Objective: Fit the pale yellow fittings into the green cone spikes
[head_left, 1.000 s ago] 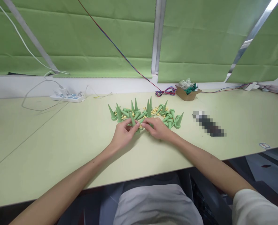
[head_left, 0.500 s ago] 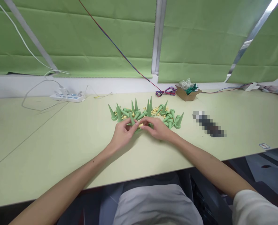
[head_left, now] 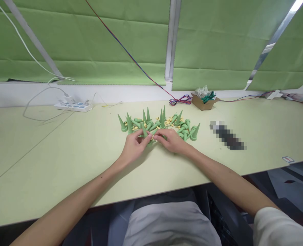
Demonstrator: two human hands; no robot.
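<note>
My left hand is closed around the lower end of a green plastic spike, whose tip points up between thumb and forefinger. A small yellow plastic piece shows at my left thumb tip. My right hand pinches at this piece from the other side, its fingertips almost meeting the left ones. The fingers partly cover both parts. Right behind the hands lies a heap of green spikes, some upright and some on their sides. Small yellow pieces are scattered among them.
A small cardboard box with plastic wrap and green material stands at the back, beside a coiled red-and-blue wire. A white power strip with cables sits back left. A pixelated dark object lies to the right. The table's front edge is near me.
The yellow piece between my fingertips shows less than before. My right fingers have shifted slightly around it; the left hand has barely moved.
</note>
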